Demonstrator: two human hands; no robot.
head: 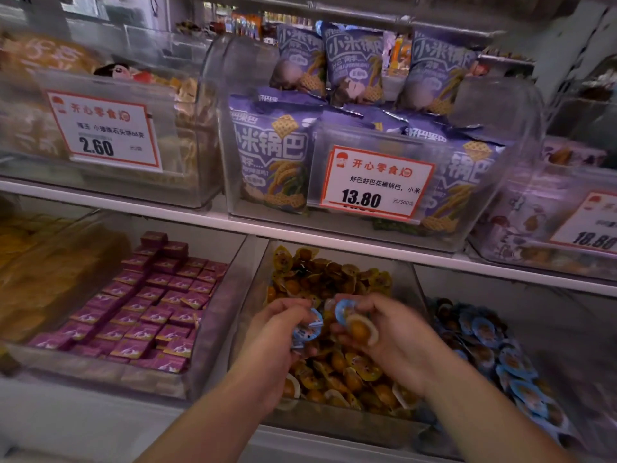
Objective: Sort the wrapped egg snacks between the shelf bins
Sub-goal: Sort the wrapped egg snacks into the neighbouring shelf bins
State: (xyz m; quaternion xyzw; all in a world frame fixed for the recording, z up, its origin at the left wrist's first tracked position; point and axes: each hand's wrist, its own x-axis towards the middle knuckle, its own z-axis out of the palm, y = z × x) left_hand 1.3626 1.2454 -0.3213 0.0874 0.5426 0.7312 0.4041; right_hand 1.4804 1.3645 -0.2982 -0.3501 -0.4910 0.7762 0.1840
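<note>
On the lower shelf a clear middle bin is heaped with yellow-wrapped egg snacks. Right of it, another bin holds blue-wrapped egg snacks. Both hands hover over the middle bin. My left hand is closed around blue-wrapped egg snacks. My right hand grips one blue-wrapped egg snack together with an orange egg snack in a pale wrapper. The hands are blurred by motion.
Left on the lower shelf stands a bin of purple square packets. The upper shelf carries a bin of purple rice-crust bags with a 13.80 price tag, a left bin tagged 2.60, and a further bin at the right.
</note>
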